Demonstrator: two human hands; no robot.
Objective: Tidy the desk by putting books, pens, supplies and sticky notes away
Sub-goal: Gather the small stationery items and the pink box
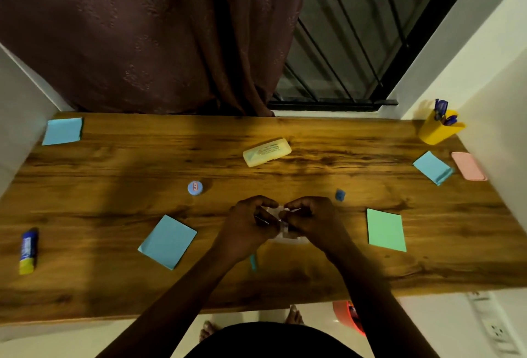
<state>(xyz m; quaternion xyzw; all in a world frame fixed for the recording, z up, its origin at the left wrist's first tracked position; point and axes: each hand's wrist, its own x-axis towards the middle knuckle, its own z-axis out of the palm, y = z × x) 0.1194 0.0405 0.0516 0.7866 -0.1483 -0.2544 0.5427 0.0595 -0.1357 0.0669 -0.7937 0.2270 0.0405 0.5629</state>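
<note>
Head view: a small clear plastic item (286, 237) is gripped by both hands over the middle of a wooden desk (114, 163). The left hand (248, 225) and the right hand (310, 220) are curled around it, fingertips almost meeting. What the item is cannot be told through the blur. A slim blue object (253, 262) is seen on the desk just beside the left wrist.

Sticky note pads are scattered about. A far blue pad (62, 131) is set at the far left corner, a near blue pad (167, 241) left of the hands, a right blue pad (432, 167) toward the right edge, and a green pad (386, 230) just right of the right hand. A yellow case (266, 152) is laid beyond the hands, with a round blue cap (195, 188) nearer and to its left, and a small blue block (340, 195) near the right hand. A glue stick (28, 252) is placed at the near left. A yellow cup (436, 132) holding blue pens (442, 112) is stood at the far right corner, a pink pad (469, 166) by the wall.
</note>
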